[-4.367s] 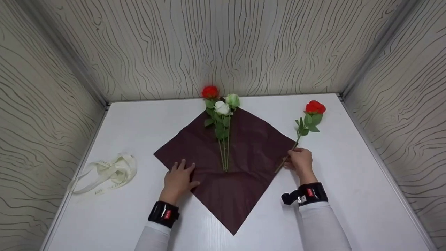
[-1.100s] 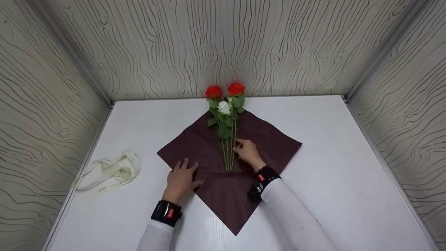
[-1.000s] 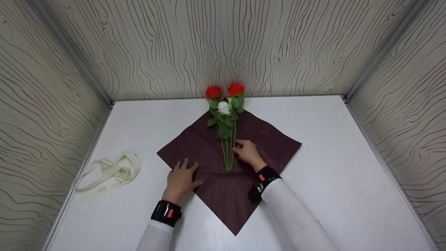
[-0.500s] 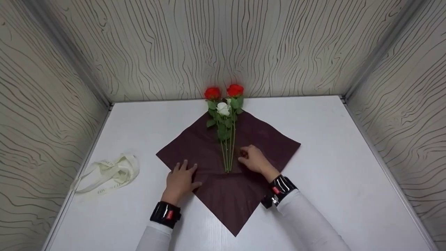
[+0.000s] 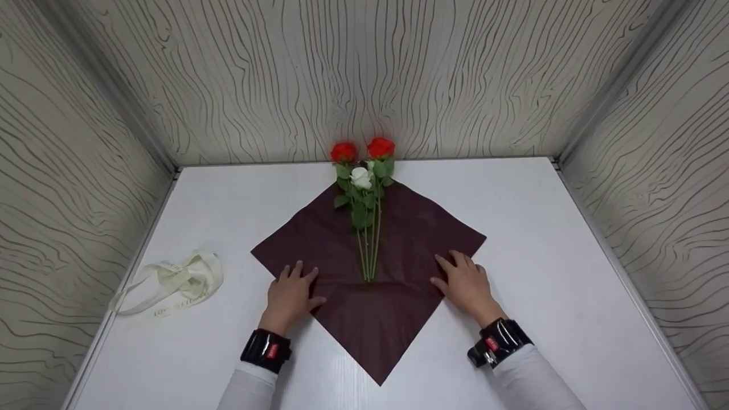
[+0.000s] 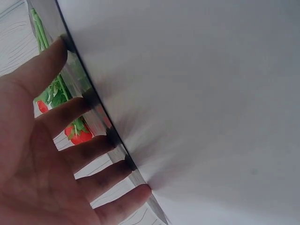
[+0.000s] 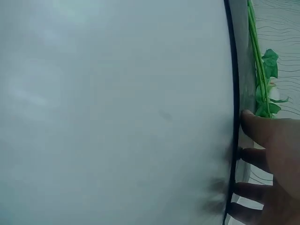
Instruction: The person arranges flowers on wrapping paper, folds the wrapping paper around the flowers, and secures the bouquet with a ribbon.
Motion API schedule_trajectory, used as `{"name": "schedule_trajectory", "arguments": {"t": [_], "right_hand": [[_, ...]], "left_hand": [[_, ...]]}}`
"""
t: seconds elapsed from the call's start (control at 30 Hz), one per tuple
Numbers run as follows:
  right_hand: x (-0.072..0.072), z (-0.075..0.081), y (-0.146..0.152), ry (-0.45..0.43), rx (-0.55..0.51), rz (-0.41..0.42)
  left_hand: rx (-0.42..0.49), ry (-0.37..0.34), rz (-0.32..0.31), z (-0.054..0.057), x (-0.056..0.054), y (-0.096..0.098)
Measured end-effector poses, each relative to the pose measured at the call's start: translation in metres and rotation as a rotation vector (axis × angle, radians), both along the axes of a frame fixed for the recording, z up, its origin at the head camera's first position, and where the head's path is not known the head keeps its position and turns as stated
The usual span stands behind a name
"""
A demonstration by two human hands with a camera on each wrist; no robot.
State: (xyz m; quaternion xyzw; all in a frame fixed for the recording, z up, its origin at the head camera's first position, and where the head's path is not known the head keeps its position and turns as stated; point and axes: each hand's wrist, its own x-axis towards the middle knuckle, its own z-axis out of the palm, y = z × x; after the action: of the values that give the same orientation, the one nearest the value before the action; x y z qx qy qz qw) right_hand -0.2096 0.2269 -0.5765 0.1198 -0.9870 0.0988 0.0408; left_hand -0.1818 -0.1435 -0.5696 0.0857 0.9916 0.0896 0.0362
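A dark maroon sheet of wrapping paper (image 5: 410, 250) lies as a diamond on the white table. On its upper half rest a left red rose (image 5: 343, 151), a right red rose (image 5: 381, 147) and a white rose (image 5: 360, 177), stems together toward the middle. A pale green-white bloom is mostly hidden behind the leaves. My left hand (image 5: 289, 296) rests with spread fingers on the paper's lower left edge. At the lower right edge my right hand (image 5: 467, 285) touches the paper, its fingers fairly straight and holding nothing. Both wrist views show fingertips along the paper's edge.
A loosely bunched cream ribbon (image 5: 191, 279) with printed lettering lies at the left of the table (image 5: 569, 296). Wood-grain patterned panels (image 5: 364, 74) stand behind the table and at both sides. The rose heads reach the table's back edge.
My right hand has carried a red rose from the right side onto the paper beside the others, let it go, and moved back to the paper's right edge. The left hand stays put.
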Motion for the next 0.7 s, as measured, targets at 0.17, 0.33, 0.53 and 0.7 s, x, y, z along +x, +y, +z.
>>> {"name": "schedule_trajectory", "arguments": {"t": [0.17,0.33,0.53,0.7], "right_hand": [[0.0023,-0.0031,0.0035,0.012,0.017,0.009],[0.0023,-0.0032,0.0058,0.018,0.028,0.013],[0.0004,-0.0034,0.0091,0.01,0.042,0.023],[-0.0052,-0.004,0.0086,0.012,0.049,0.081]], "left_hand": [[0.014,-0.002,0.009,-0.0008,-0.0004,-0.0017],[0.03,-0.01,0.015,-0.0021,-0.0012,-0.0011],[0.046,-0.003,0.016,-0.0035,-0.0011,0.0],[0.038,0.007,0.025,-0.0048,-0.0018,-0.0004]]}}
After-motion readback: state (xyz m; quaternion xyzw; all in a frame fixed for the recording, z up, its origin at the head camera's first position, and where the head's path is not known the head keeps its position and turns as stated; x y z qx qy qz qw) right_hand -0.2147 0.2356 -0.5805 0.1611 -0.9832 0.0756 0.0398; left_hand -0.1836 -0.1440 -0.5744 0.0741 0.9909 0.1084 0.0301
